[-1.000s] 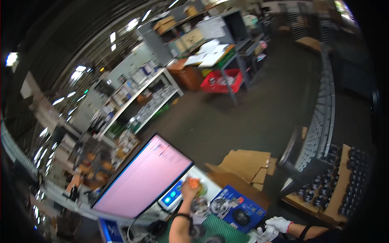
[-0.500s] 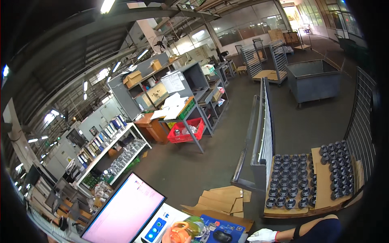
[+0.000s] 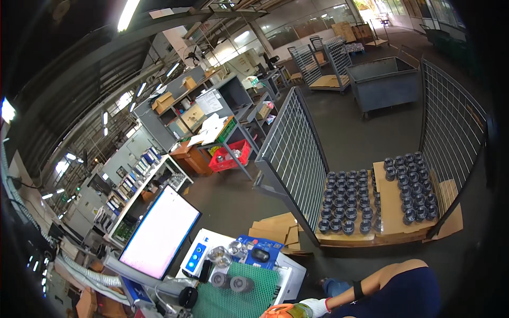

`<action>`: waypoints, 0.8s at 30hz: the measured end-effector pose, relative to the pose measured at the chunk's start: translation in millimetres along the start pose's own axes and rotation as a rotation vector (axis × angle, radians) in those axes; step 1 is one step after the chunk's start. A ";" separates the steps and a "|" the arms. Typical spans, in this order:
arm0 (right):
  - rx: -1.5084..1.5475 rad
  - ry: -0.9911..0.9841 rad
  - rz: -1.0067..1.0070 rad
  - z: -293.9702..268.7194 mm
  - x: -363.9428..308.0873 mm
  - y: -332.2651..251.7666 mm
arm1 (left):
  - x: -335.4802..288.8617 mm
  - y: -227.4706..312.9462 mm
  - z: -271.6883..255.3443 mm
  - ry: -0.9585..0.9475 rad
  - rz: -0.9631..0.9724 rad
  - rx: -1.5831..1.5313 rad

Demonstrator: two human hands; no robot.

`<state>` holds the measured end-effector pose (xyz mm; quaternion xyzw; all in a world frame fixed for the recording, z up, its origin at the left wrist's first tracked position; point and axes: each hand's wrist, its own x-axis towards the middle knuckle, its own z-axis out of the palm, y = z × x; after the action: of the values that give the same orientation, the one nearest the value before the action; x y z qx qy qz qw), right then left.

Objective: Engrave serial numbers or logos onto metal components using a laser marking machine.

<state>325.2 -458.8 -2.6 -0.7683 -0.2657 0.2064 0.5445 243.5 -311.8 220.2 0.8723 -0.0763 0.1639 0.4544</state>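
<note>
My right hand (image 3: pixel 316 306), in a white knitted glove, is at the lower edge against an orange and yellow-green see-through object (image 3: pixel 281 310). Its fingers are hidden behind that object, so I cannot tell whether they grip it. My left hand is out of the picture. On the green mesh mat (image 3: pixel 228 301) beside them stand two dark grey round parts (image 3: pixel 242 284). Shiny round pieces (image 3: pixel 220 257) sit just beyond, near a black computer mouse (image 3: pixel 260 255) on a blue pad (image 3: pixel 270 246).
A lit monitor (image 3: pixel 160 233) and a white box with blue buttons (image 3: pixel 195 258) stand left of the mat. To the right, a mesh-sided cart (image 3: pixel 297 164) carries rows of dark round parts (image 3: pixel 347 199) on cardboard. A grey bin (image 3: pixel 384 90) stands farther back.
The view has swung right and down, showing the green mat. The orange object, earlier in my left hand, is now beside my gloved right hand. My left hand has left the picture.
</note>
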 end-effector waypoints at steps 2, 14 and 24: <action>0.071 -0.018 -0.062 0.4 -21.6 -11.1 | -26.1 27.3 -5.3 -0.015 0.017 -0.010; 0.032 -0.493 -0.306 -52.0 -121.1 -55.4 | -102.5 134.5 65.9 0.019 0.166 -0.019; 0.102 -0.887 -0.399 -59.0 -172.0 -54.4 | -95.6 189.3 222.9 0.559 0.022 -0.188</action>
<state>218.0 -596.1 72.6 -0.5129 -0.6036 0.4181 0.4448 149.0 -604.5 212.7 0.7465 0.0275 0.3950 0.5347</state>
